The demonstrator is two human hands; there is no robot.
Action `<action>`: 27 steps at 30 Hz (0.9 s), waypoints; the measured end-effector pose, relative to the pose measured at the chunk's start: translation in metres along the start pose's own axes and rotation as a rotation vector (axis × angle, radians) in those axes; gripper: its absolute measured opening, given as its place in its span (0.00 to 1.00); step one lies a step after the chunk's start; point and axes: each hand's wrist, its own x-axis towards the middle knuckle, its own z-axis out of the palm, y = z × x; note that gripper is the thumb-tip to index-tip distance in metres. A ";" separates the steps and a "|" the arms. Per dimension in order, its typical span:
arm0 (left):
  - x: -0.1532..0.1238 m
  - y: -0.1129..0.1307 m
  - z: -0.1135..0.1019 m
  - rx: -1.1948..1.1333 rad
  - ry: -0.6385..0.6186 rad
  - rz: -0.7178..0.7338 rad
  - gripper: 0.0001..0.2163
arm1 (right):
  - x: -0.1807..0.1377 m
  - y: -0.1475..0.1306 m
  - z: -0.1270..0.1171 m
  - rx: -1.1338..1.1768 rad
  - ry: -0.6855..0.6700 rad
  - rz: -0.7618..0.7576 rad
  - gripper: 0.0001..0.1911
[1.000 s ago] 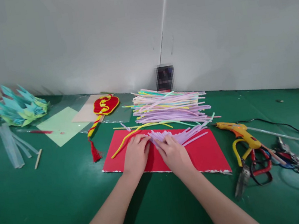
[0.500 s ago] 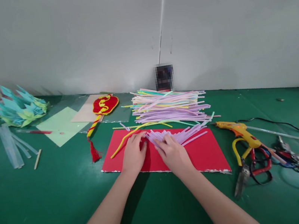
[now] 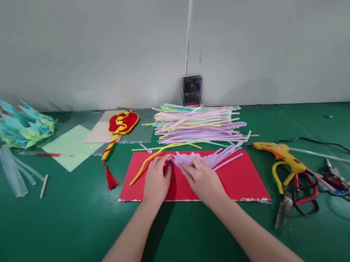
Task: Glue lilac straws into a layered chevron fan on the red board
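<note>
Having edged slightly left within a second, the left hand (image 3: 156, 180) is resting, thumb and fingers apart, beside lilac stems (image 3: 214, 159) fanning across a red board (image 3: 243, 182); the right hand (image 3: 203, 178) is holding them, probably light and bendable, suiting a gentle mid-length pinch.

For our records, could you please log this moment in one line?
left hand: by lilac strips | right hand: on lilac strips | beneath: red board | right: yellow glue gun
</note>
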 end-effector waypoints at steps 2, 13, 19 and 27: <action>0.000 -0.001 0.000 -0.007 0.004 -0.006 0.16 | 0.000 0.000 0.000 -0.001 -0.004 -0.001 0.17; 0.000 0.000 0.000 0.005 0.004 0.004 0.16 | 0.000 0.000 0.000 -0.001 0.009 -0.009 0.17; -0.002 0.004 -0.002 0.187 -0.043 0.177 0.17 | 0.000 -0.001 0.000 -0.008 -0.007 0.001 0.17; -0.003 0.010 -0.002 0.309 -0.060 0.239 0.15 | 0.000 -0.001 0.000 -0.010 -0.009 0.008 0.16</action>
